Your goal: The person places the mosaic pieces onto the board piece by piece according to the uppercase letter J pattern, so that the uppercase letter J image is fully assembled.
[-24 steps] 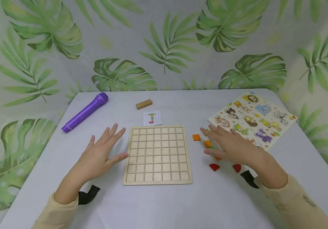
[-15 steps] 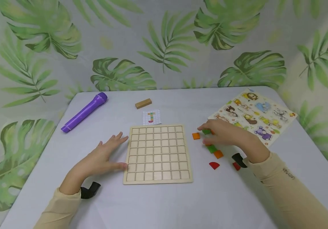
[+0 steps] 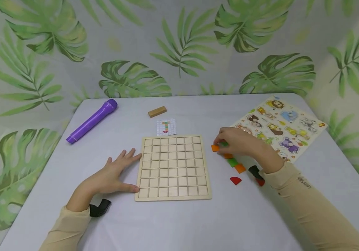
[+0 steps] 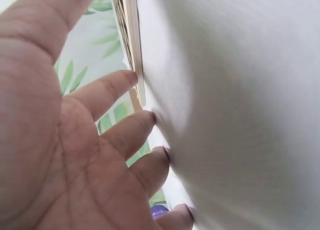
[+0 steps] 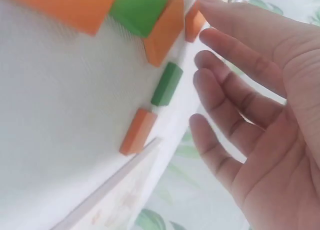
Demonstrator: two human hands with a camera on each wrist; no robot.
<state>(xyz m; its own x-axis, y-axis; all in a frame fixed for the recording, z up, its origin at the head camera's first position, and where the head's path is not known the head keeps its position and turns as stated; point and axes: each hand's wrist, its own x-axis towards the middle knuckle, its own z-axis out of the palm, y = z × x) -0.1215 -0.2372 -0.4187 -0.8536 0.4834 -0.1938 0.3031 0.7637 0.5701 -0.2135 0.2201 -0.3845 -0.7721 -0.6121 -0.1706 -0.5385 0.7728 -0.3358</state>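
Observation:
A pale wooden grid board lies flat on the table before me. My left hand, fingers spread, rests at its left edge; thumb and index finger touch the rim. In the left wrist view the index fingertip meets the board's side. To the right of the board, my right hand pinches an orange square tile between thumb and index finger, its other fingers loosely bent. Beneath and beside this hand lie more tiles, including a green tile, an orange tile and a green block-like tile.
Red quarter-round pieces lie nearer me. A pattern card and a wooden block sit behind the board. A purple toy microphone lies at the left, an animal sticker-like sheet at the right. Leaf-print cloth hangs behind.
My right hand has come down and left from above the tiles to the leftmost orange one, its fingers closing in. My left hand has lowered onto the board's left edge.

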